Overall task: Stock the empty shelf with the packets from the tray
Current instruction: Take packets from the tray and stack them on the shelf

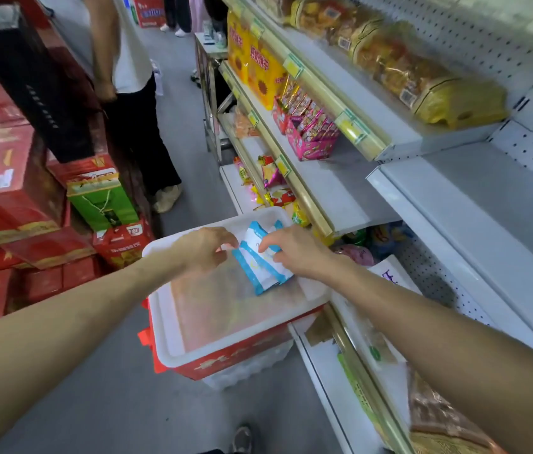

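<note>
A white plastic tray (173, 326) rests on a red box in the aisle, beside the shelving. A few blue-and-white packets (260, 271) lie overlapping in its far half. My right hand (294, 250) comes in from the right with its fingers closed on the top of the packets. At their left edge, my left hand (206, 247) pinches a packet corner. To the right stands the bare grey shelf (475, 204), with nothing on it.
Stocked shelves hold yellow biscuit bags (252, 60), pink snack boxes (311, 132) and wrapped cakes (399, 67). Red and green gift boxes (101, 198) are stacked on the left. A person in dark trousers (140, 136) stands in the aisle ahead. My shoe (242, 439) shows below.
</note>
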The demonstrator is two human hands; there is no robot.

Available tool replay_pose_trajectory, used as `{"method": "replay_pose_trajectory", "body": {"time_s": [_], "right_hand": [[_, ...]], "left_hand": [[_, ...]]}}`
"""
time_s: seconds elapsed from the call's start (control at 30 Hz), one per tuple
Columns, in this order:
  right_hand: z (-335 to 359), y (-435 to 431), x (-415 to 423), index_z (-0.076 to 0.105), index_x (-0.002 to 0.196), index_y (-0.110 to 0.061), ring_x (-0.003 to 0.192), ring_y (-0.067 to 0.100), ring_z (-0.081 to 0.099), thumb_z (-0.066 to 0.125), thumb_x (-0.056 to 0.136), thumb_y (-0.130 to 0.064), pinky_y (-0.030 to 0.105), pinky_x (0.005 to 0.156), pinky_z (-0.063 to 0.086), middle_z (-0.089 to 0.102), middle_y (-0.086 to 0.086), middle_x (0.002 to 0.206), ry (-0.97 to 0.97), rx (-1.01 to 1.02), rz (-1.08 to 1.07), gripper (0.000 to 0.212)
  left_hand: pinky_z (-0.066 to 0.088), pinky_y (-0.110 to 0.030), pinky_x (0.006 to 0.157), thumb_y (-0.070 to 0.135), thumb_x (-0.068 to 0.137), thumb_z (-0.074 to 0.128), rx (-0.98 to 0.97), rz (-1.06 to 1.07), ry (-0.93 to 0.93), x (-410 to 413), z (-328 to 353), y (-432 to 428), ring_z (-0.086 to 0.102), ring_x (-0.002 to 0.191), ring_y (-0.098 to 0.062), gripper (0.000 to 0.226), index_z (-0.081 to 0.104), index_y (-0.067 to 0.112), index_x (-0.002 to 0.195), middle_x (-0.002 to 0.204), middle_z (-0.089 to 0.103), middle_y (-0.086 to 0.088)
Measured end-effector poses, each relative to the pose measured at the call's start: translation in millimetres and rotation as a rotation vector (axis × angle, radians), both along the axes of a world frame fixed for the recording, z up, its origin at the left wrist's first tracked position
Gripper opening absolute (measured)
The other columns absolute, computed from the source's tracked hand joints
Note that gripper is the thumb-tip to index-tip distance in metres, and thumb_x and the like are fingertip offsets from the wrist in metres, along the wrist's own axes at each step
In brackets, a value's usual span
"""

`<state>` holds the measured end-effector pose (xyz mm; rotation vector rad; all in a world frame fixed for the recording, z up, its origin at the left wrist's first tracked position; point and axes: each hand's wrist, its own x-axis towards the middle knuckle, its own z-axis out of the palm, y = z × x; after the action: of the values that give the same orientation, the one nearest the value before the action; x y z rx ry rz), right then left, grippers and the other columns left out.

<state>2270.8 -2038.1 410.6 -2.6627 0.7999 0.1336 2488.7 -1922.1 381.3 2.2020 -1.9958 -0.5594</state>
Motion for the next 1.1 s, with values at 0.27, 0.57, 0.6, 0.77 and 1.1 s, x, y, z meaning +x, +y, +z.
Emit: {"method": "replay_pose_trajectory", "body": {"time_s": [0.27,0.57,0.6,0.77,1.1], "right_hand": [[44,-12,-52,0.073,0.121,-0.032,0.115,0.015,0.062,0.066,0.094,-0.012,0.027,0.093,0.049,0.067,-0.003,0.131,-0.095,0.003,-0.127,0.034],[57,1,-75,0.071,0.123,-0.031,0.115,0.012,0.062,0.066,0.092,-0.013,0.033,0.1,0.05,0.068,-0.006,0.13,-0.082,0.012,-0.135,0.036],[57,2,-75,0.071,0.123,-0.031,0.115,0.012,0.062,0.066,0.092,-0.013,0.033,0.1,0.051,0.068,-0.006,0.131,-0.077,0.015,-0.136,0.036],[58,7,-70,0.072,0.124,-0.031,0.106,0.008,0.063,0.066,0.093,-0.012,0.022,0.088,0.048,0.067,-0.006,0.13,-0.084,0.046,-0.137,0.037],[55,20,-53,0.071,0.123,-0.034,0.115,0.011,0.061,0.068,0.092,-0.015,0.035,0.101,0.051,0.067,-0.008,0.131,-0.058,0.045,-0.075,0.036]], "left_hand": [[0.038,-0.045,0.114,0.025,0.09,0.069,0.105,-0.357,-0.15,-37,-43,-60,0.038,0.141,-0.026,0.065,0.045,0.032,0.15,0.161,0.036,0.002],[0.033,-0.038,0.116,0.044,0.082,0.076,0.099,-0.428,-0.303,-24,-68,-54,0.036,0.14,-0.025,0.079,0.034,0.034,0.148,0.148,0.038,0.001],[0.035,-0.038,0.114,0.046,0.081,0.076,0.112,-0.415,-0.304,-25,-67,-51,0.04,0.136,-0.025,0.079,0.034,0.033,0.146,0.145,0.039,0.0],[0.043,-0.039,0.097,0.066,0.074,0.074,0.202,-0.344,-0.331,-25,-59,-30,0.053,0.115,-0.027,0.082,0.036,0.028,0.136,0.131,0.044,-0.003],[0.047,-0.036,0.085,0.018,0.091,0.058,0.293,-0.233,0.083,-1,-27,20,0.052,0.088,-0.02,0.036,0.043,0.049,0.103,0.092,0.051,0.017]]}}
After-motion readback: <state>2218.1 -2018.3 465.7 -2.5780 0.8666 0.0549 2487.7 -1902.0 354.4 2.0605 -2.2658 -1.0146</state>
